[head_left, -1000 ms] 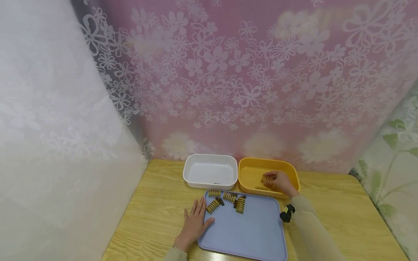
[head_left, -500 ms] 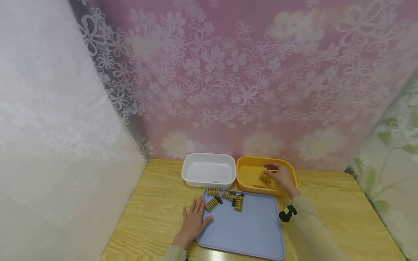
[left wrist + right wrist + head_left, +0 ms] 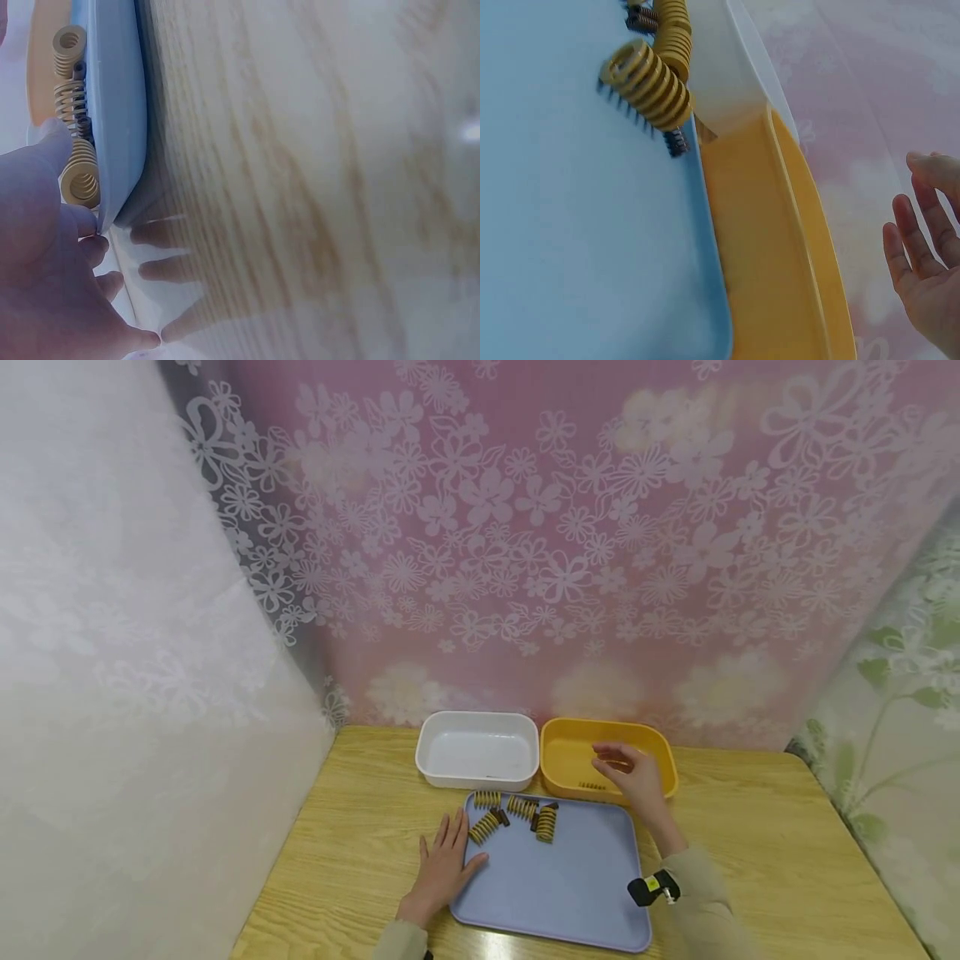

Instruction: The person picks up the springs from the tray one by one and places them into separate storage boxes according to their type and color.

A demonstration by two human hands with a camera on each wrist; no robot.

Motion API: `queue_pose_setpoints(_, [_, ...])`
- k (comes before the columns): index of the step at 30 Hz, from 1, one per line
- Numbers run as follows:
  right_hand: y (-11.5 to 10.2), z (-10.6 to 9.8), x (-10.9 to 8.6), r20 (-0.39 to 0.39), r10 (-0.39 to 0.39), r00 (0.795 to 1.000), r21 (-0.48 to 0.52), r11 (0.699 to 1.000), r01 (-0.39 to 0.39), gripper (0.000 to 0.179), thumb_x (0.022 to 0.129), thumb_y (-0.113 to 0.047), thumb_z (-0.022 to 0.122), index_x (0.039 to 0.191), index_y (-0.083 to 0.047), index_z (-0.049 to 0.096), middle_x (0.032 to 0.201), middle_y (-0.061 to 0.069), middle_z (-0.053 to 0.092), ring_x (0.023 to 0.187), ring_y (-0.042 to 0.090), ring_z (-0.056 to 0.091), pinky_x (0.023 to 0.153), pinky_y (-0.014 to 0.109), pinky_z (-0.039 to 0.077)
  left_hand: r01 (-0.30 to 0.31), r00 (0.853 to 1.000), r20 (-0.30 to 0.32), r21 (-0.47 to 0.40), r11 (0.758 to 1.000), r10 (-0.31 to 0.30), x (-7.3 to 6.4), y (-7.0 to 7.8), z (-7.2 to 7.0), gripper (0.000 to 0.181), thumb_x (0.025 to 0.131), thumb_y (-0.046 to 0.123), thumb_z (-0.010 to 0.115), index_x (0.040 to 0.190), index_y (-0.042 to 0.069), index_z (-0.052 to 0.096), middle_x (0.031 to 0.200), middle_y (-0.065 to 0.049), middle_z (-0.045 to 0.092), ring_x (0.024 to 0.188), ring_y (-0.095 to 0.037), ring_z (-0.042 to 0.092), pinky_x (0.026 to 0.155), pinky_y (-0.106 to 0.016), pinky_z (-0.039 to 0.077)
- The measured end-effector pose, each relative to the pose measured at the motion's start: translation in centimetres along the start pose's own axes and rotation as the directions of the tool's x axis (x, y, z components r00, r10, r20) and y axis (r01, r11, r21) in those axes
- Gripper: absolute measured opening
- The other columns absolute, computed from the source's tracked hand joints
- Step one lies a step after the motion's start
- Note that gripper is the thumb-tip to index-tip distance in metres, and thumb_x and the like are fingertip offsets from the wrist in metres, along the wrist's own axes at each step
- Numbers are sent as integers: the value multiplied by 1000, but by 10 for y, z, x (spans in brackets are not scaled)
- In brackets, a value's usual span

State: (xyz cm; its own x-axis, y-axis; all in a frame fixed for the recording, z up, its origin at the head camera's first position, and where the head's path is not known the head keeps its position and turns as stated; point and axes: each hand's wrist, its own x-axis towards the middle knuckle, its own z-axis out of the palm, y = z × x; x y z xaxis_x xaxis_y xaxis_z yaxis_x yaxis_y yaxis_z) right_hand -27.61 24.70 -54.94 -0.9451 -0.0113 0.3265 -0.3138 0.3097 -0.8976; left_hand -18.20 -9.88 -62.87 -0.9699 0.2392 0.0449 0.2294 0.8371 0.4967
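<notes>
My left hand [image 3: 441,870] lies with fingers spread over the left edge of a blue tray [image 3: 555,885], fingertips near the yellow coil springs. Several of these springs, among them one standing apart [image 3: 547,825] and one slanted near my fingers [image 3: 484,827], lie at the tray's back left. Small dark springs [image 3: 676,141] lie among them. My right hand [image 3: 637,783] is over the yellow container [image 3: 555,760], fingers loosely bent and thumb apart, with nothing seen between them in the right wrist view. A yellow spring [image 3: 592,786] shows at the container's front inside.
A white container [image 3: 480,752] stands left of the yellow one, both behind the tray, with a small dark thing near its front inside. The wooden table [image 3: 360,827] meets a floral curtain [image 3: 525,568] behind and a pale sheet [image 3: 150,693] at the left.
My right hand has moved slightly up and back toward me from the yellow container's floor, its fingers loosening. A spring seen beneath it is out of sight now. My left hand stays put.
</notes>
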Motion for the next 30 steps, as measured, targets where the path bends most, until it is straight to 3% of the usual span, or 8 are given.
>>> queue_pose_setpoints(7, [2,9,-25,-5,45,999,44,998,-45,32,92,-11,77,120,3,70,118,26,68,99,7,67,83,13,53,2,1000,6,3,1000,-2,1,-2,1,82,99,47,61,157,-2,31,163,-18,31,150,-45,25,107,-82,14])
queue_pose_setpoints(14, [-3,18,-44,-8,23,1000,92,996,-23,28,90,2,74,117,9,69,115,32,68,103,36,68,83,15,54,6,1000,8,-17,1000,-6,-1,0,-1,81,99,46,61,157,-2,31,164,-19,30,150,-45,24,107,-82,14])
queue_pose_setpoints(20, [-14,27,-57,-8,57,998,43,997,-57,27,89,5,74,115,11,69,113,31,69,100,38,69,82,17,55,1,1000,2,-12,1000,-1,-1,1,-2,81,99,45,62,156,-3,32,163,-20,30,149,-46,25,106,-82,14])
queue_pose_setpoints(25, [13,38,-63,-12,84,996,-8,996,-84,28,89,-1,76,116,4,71,113,24,71,100,33,69,83,16,54,4,1000,7,-12,1000,-4,-1,1,-1,82,99,45,62,157,-3,31,164,-19,30,150,-46,25,106,-82,14])
queue_pose_setpoints(30, [24,48,-66,7,107,994,-43,993,-106,29,87,-7,80,115,-1,73,111,17,73,102,32,69,83,19,55,1,1000,4,-10,1000,-1,-1,2,0,80,99,45,62,157,-3,32,163,-19,30,150,-46,25,107,-82,14])
